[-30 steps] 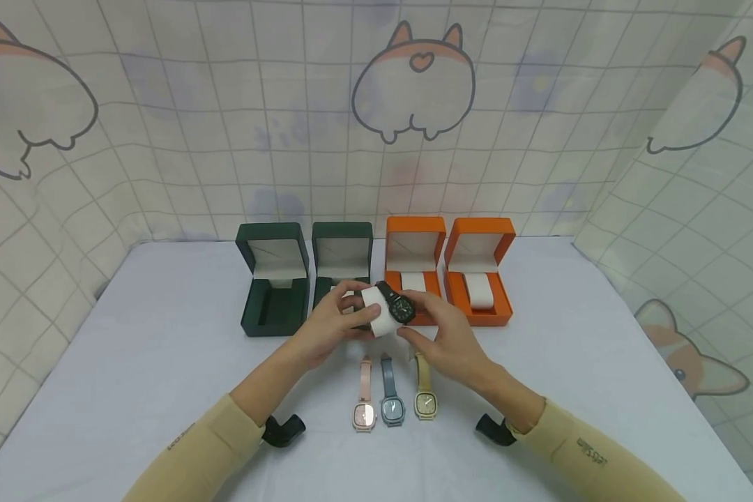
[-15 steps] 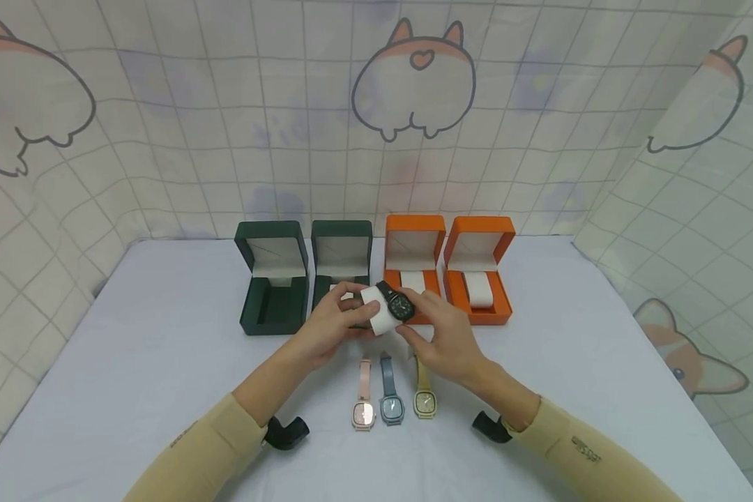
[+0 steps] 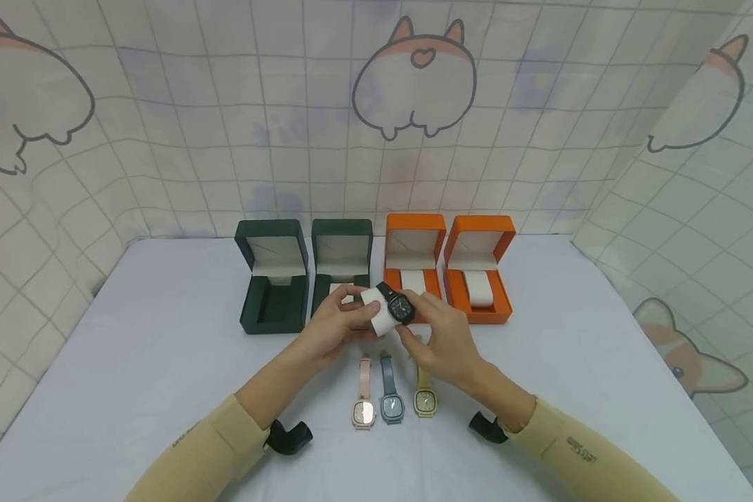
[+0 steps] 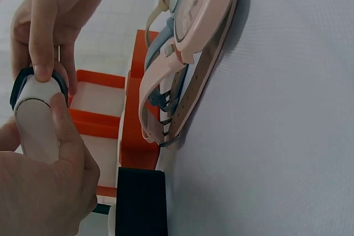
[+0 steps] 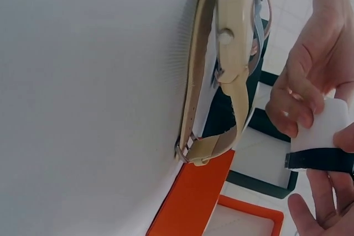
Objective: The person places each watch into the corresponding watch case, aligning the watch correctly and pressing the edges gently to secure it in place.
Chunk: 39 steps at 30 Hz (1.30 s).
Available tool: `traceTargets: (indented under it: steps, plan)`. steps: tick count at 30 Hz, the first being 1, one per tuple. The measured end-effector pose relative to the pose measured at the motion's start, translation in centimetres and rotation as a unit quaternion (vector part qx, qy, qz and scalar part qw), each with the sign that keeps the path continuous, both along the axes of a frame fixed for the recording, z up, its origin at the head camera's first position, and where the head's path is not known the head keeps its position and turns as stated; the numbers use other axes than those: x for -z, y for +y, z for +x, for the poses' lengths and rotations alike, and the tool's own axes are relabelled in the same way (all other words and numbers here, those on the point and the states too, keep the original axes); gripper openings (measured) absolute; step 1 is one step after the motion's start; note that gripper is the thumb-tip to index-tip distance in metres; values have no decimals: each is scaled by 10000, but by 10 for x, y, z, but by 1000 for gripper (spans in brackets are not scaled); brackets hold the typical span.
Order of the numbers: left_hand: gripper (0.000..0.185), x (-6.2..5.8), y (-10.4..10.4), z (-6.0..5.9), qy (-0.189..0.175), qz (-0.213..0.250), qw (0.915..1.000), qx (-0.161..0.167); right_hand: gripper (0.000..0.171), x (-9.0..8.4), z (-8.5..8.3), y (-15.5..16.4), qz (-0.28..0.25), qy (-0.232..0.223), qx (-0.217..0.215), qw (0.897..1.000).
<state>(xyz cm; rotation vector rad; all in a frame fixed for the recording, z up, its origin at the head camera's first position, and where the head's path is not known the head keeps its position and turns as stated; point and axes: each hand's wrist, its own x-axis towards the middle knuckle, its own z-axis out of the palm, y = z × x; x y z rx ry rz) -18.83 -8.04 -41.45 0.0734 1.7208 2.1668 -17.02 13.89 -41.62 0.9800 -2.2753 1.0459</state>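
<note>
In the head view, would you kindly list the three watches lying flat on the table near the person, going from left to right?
Pink watch → blue-grey watch → beige watch.

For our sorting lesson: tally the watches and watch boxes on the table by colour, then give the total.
Black watch: 1
Pink watch: 1
Blue watch: 1
Beige watch: 1
Green boxes: 2
Orange boxes: 2
Total: 8
</note>
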Motion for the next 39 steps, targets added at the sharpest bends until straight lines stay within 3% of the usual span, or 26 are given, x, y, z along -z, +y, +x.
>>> traceTargets:
  steps: [10,20,29,39]
  plan:
    - [48,3,2,-1,-40,115,9995,-283,50,-5,1,-3,351,169,295,9988]
    - [47,-3,0,1,-1,94,9990,-447,55,-14,3,-6,598,119,480,9970]
    - [52,-4,-1,-1,-7,65,9998,-184,56,-18,5,-3,409,-506,468,9968]
    - [54,-3,-5,-2,-7,93,9999,-135,53,-13,4,-3,378,-681,541,9955]
